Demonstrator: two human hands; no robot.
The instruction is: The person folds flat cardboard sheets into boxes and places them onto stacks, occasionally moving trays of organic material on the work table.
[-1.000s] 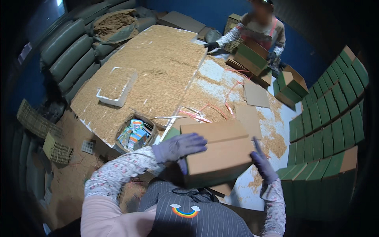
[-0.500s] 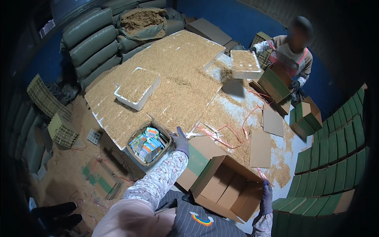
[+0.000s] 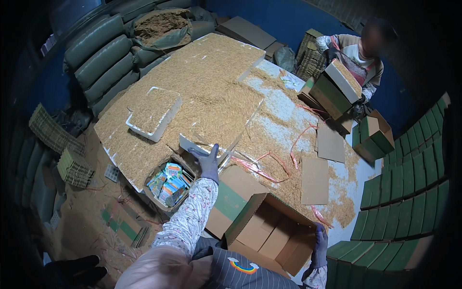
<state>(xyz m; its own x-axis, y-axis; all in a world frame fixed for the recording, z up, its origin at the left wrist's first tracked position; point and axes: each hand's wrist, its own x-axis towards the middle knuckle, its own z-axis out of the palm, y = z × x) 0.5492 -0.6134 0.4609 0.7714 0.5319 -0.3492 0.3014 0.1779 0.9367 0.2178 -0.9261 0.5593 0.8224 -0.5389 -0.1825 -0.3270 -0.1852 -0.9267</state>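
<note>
My left hand (image 3: 208, 163), gloved in grey, reaches over the table with its fingers spread. It is at the near wall of a white foam tray (image 3: 188, 145) filled with tan, husk-like loose material; whether it presses on the wall I cannot tell. Left of that wrist stands an open carton (image 3: 161, 206) of colourful printed packets (image 3: 171, 183). My right hand (image 3: 319, 244), also gloved, grips the right wall of an empty open cardboard box (image 3: 267, 229), tilted against my apron. A flattened green-and-brown carton (image 3: 230, 200) lies beside the box.
Another person (image 3: 358, 58) tips a filled foam tray (image 3: 344, 79) at a green carton (image 3: 330, 98). A smaller tray (image 3: 154, 113) sits atop the others. Pink straps (image 3: 269, 159) and cardboard sheets (image 3: 314, 180) lie on the table. Green cartons (image 3: 402, 207) stack at right, sacks (image 3: 98, 58) at far left.
My left hand has moved left and forward, from beside the packet carton to the foam tray wall, spreading its fingers. The other person has brought their tray to the green carton and tilted it.
</note>
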